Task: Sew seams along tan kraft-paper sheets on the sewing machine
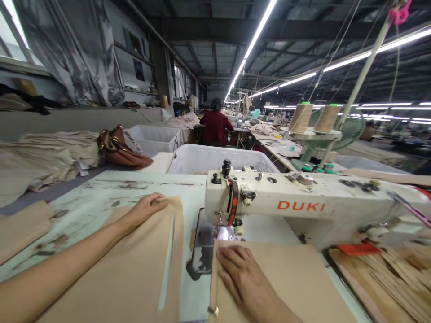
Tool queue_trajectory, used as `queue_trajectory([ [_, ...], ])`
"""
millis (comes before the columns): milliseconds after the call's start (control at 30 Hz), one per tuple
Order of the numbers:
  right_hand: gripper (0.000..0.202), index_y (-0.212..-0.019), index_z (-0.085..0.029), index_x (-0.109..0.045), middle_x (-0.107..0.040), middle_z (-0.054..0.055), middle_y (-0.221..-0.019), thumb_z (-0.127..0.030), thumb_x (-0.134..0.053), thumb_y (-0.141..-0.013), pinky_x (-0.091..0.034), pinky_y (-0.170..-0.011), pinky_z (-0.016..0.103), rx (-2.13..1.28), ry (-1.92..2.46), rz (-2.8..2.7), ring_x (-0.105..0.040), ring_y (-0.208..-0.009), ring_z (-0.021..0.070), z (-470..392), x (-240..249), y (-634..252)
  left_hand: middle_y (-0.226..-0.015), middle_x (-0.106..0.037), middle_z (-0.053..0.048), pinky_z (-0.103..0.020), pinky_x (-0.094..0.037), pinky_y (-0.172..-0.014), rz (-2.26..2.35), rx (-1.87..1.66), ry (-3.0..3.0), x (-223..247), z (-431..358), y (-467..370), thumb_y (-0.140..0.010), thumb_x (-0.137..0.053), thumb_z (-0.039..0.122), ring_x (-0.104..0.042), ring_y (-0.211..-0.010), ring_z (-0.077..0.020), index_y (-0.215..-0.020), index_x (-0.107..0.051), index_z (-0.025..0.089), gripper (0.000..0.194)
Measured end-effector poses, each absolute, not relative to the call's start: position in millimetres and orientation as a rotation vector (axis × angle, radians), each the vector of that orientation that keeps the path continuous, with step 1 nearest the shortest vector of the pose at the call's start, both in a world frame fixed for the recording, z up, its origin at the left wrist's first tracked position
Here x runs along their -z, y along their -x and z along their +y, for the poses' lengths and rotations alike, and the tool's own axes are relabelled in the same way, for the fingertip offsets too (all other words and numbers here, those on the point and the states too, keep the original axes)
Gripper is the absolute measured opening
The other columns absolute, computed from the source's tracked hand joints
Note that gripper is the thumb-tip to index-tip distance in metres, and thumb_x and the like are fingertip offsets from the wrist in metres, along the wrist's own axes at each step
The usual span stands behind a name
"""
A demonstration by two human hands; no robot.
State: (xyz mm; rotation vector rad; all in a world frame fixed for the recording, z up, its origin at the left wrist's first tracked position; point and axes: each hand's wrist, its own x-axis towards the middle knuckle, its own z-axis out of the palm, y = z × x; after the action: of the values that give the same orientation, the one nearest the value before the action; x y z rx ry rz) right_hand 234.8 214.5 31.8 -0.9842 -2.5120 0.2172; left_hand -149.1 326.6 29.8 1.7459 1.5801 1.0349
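Observation:
My left hand [153, 207] is closed on the top edge of a beige fabric panel [134, 269], left of the sewing machine [249, 193]. A long narrow slit runs down near that panel's right side, and the pale tabletop shows through it. My right hand [244, 273] lies palm down with fingers stretched on a second beige fabric piece [289, 269]. This piece's top left corner is just in front of the lit needle area [225, 233]. Along its left edge runs a folded strip with a small shiny metal piece [215, 310] near the bottom.
Folded fabric stacks [50, 154] and a brown leather bag [123, 150] lie at left. White plastic bins [218, 154] stand behind the table. Two thread cones [301, 117] rise behind the machine. A wooden tray [350, 278] of fabric strips is at right. A person [216, 125] sits ahead.

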Motion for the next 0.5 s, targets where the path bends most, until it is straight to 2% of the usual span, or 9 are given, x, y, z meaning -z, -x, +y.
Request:
queue_trajectory([
  [100,0.037,-0.136,-0.019,-0.054,-0.06,0.004,-0.129,-0.027,-0.049,-0.1,-0.043,-0.103,0.039,-0.241,0.993,-2.527,-0.05,-0.114,0.0229,211.0,-34.8,-234.4,-0.088,-0.069,-0.003,-0.031,-0.053,-0.066,1.463,-1.107,-1.604,-25.0,278.5,93.9,-0.086,-0.054,0.068,-0.067,-0.075,-0.0224,-0.103,-0.06,0.019,0.052],
  [233,0.033,-0.131,-0.019,-0.056,-0.06,0.007,-0.126,-0.024,-0.047,-0.1,-0.042,-0.1,0.039,-0.182,0.946,-2.549,-0.05,-0.112,0.0229,211.1,-33.1,-237.0,-0.093,-0.069,-0.006,-0.032,-0.054,-0.069,1.35,-1.129,-1.648,-23.1,234.7,14.8,-0.093,-0.045,0.061,-0.067,-0.079,-0.0227,-0.105,-0.058,0.018,0.047],
  [367,0.029,-0.116,-0.022,-0.065,-0.062,0.007,-0.118,-0.017,-0.056,-0.089,-0.041,-0.097,0.039,-0.133,0.89,-2.584,-0.048,-0.112,0.0249,208.7,-32.1,-241.4,-0.096,-0.066,-0.008,-0.039,-0.05,-0.086,1.363,-1.124,-1.861,-26.2,224.8,-33.0,-0.089,-0.056,0.048,-0.062,-0.094,-0.0264,-0.095,-0.064,0.017,0.033],
  [433,0.03,-0.113,-0.023,-0.066,-0.061,0.007,-0.118,-0.018,-0.06,-0.085,-0.04,-0.097,0.039,-0.125,0.864,-2.597,-0.047,-0.112,0.0257,205.7,-31.3,-243.3,-0.11,-0.063,-0.011,-0.045,-0.043,-0.1,1.399,-1.114,-1.987,-27.6,224.4,-39.9,-0.087,-0.06,0.04,-0.056,-0.109,-0.0294,-0.104,-0.064,0.018,0.029],
  [500,0.029,-0.111,-0.023,-0.067,-0.06,0.008,-0.118,-0.02,-0.061,-0.082,-0.04,-0.096,0.04,-0.118,0.85,-2.601,-0.047,-0.109,0.0258,202.2,-30.1,-244.8,-0.124,-0.058,-0.012,-0.049,-0.035,-0.109,1.42,-1.077,-2.114,-27.6,220.7,-38.6,-0.087,-0.061,0.034,-0.048,-0.123,-0.0306,-0.118,-0.061,0.019,0.035],
])
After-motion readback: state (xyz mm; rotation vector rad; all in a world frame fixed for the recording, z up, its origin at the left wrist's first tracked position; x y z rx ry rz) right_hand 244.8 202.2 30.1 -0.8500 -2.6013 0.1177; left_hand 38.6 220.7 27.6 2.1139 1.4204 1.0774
